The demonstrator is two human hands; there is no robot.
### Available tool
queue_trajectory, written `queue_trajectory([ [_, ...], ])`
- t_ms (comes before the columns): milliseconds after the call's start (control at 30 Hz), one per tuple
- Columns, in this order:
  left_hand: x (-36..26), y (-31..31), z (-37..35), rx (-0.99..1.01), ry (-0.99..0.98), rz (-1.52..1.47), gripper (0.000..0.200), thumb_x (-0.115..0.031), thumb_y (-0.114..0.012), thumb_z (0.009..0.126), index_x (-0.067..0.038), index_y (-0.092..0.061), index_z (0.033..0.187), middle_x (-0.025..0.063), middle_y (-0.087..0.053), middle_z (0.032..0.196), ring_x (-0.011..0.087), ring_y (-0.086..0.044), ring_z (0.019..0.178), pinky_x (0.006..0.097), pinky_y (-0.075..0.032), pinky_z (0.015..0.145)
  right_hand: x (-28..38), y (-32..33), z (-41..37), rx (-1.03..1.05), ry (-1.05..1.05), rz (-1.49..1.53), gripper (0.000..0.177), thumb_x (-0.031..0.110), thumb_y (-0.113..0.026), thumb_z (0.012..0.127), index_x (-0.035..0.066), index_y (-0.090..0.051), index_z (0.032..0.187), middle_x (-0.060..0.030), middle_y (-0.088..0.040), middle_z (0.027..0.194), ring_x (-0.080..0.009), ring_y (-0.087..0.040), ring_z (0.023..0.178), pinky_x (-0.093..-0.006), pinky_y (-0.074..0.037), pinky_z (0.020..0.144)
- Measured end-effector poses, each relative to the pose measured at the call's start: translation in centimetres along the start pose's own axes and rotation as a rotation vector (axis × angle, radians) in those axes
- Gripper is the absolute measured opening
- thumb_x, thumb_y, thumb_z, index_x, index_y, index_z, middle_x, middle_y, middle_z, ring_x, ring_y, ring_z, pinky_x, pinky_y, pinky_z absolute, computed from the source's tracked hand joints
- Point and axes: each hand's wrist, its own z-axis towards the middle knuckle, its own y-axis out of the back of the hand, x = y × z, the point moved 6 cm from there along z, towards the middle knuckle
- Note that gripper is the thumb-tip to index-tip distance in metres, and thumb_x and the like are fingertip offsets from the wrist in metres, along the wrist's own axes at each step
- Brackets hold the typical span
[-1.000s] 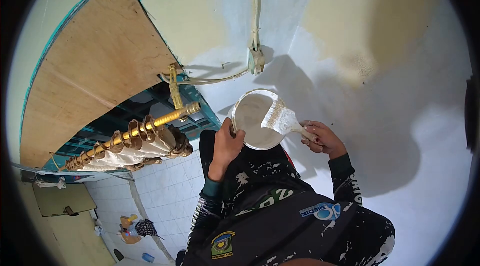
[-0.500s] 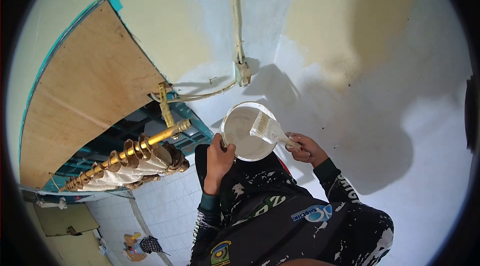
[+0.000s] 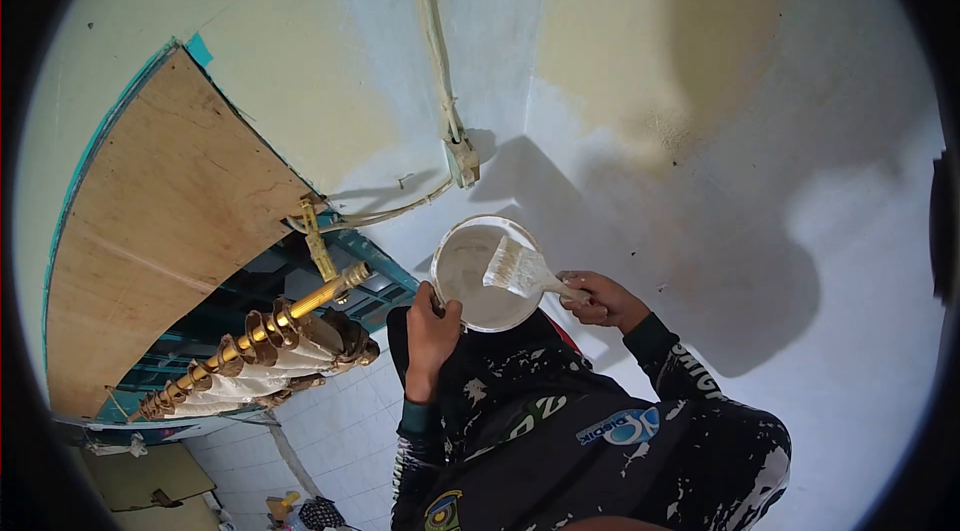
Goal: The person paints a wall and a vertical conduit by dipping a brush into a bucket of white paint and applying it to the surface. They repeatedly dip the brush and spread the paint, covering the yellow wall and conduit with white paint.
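Observation:
A round white bucket is gripped at its left rim by my left hand, thumb over the edge. My right hand is closed around the handle of a wide paintbrush. The brush's pale bristles point left over the bucket's opening. Whitish material coats the inside of the bucket; whether the bristles touch the rim I cannot tell.
A wooden panel and a golden curtain rod with a gathered curtain are at the left. Cables run down the wall to a small box. Tiled floor shows below.
The bucket, brush and both hands sit slightly lower and farther left in view. The wall, panel and curtain rod have also shifted as the camera view moved. Both holds are unchanged.

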Motion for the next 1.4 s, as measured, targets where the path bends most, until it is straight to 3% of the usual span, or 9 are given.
queue_trajectory([
  [167,-0.1,-0.1,0.2,-0.002,-0.013,-0.003,0.022,-0.012,-0.066,0.084,0.003,-0.049,0.082,0.0141,-0.055,0.062,0.018,-0.051,0.052,0.0366,-0.042,0.05,-0.2,0.0,-0.1,0.071,-0.017,0.053,0.03,0.022,-0.046,0.105,0.0,-0.047,0.125,-0.0062,-0.054,0.079,-0.0028,-0.035,0.037,-0.0189,-0.024,0.031],
  [233,0.4,-0.4,0.1,0.011,0.018,-0.03,0.022,-0.011,-0.066,0.084,0.003,-0.049,0.082,0.0134,-0.054,0.062,0.0173,-0.05,0.052,0.0363,-0.042,0.05,0.2,-0.7,-0.4,-0.06,-0.005,-0.075,0.025,0.025,-0.048,0.105,0.0,-0.05,0.11,-0.0002,-0.045,0.064,-0.0036,-0.034,0.034,-0.0192,-0.025,0.029],
  [333,1.7,-0.7,0.7,0.022,0.011,-0.053,0.022,-0.011,-0.066,0.084,0.003,-0.049,0.082,0.0119,-0.053,0.061,0.0165,-0.05,0.052,0.036,-0.041,0.05,0.0,-1.0,-0.5,-0.075,-0.016,0.001,0.025,0.025,-0.047,0.106,0.0,-0.05,0.108,-0.0005,-0.046,0.065,-0.0038,-0.034,0.034,-0.0196,-0.024,0.029],
  [533,0.7,-0.4,0.6,-0.011,-0.041,0.007,0.022,-0.011,-0.066,0.085,0.003,-0.049,0.082,0.0112,-0.052,0.061,0.0169,-0.05,0.053,0.036,-0.041,0.05,0.0,-1.0,-0.8,-0.084,0.003,0.017,0.024,0.024,-0.046,0.105,0.001,-0.05,0.109,-0.0015,-0.047,0.067,-0.0038,-0.033,0.034,-0.0199,-0.024,0.029],
  [633,1.1,-0.5,0.4,0.038,0.057,-0.078,0.022,-0.011,-0.066,0.085,0.003,-0.05,0.083,0.0123,-0.052,0.062,0.0179,-0.052,0.054,0.0362,-0.042,0.051,-0.4,0.3,-0.4,-0.12,0.001,-0.057,0.025,0.025,-0.048,0.104,0.001,-0.051,0.113,-0.0024,-0.049,0.068,-0.0038,-0.034,0.034,-0.0198,-0.025,0.03],
  [833,0.1,0.2,0.2,-0.013,-0.029,0.045,0.024,-0.014,-0.067,0.085,0.004,-0.052,0.084,0.0153,-0.054,0.064,0.0211,-0.055,0.056,0.0385,-0.045,0.054,-1.0,1.5,0.3,-0.114,0.03,-0.116,0.029,0.027,-0.051,0.102,0.004,-0.053,0.12,-0.0062,-0.057,0.073,-0.0047,-0.033,0.034,-0.0211,-0.026,0.03],
  [1200,-0.1,1.3,-0.7,-0.04,-0.012,0.008,0.025,-0.018,-0.069,0.087,0.003,-0.055,0.088,0.0159,-0.062,0.066,0.0235,-0.068,0.059,0.0378,-0.052,0.055,1.7,-4.2,1.0,0.103,0.042,0.095,0.025,0.025,-0.052,0.103,0.006,-0.05,0.12,-0.0063,-0.055,0.074,-0.0049,-0.034,0.035,-0.0212,-0.028,0.032],
  [1367,1.2,0.8,-0.9,-0.026,0.031,-0.03,0.027,-0.019,-0.069,0.087,0.004,-0.056,0.091,0.0171,-0.064,0.068,0.0246,-0.069,0.059,0.0383,-0.053,0.056,7.9,-10.3,1.8,0.173,0.18,-0.082,0.029,0.023,-0.051,0.102,0.005,-0.051,0.125,-0.0095,-0.061,0.08,-0.0059,-0.035,0.035,-0.0219,-0.029,0.033],
  [1400,1.7,0.5,-0.8,-0.022,0.006,0.009,0.028,-0.02,-0.069,0.087,0.004,-0.057,0.093,0.0183,-0.064,0.069,0.0269,-0.069,0.06,0.0393,-0.053,0.057,10.5,-11.6,1.9,-0.019,0.284,-0.294,0.029,0.023,-0.052,0.101,0.005,-0.052,0.124,-0.0098,-0.062,0.079,-0.0064,-0.035,0.035,-0.0218,-0.029,0.034],
])
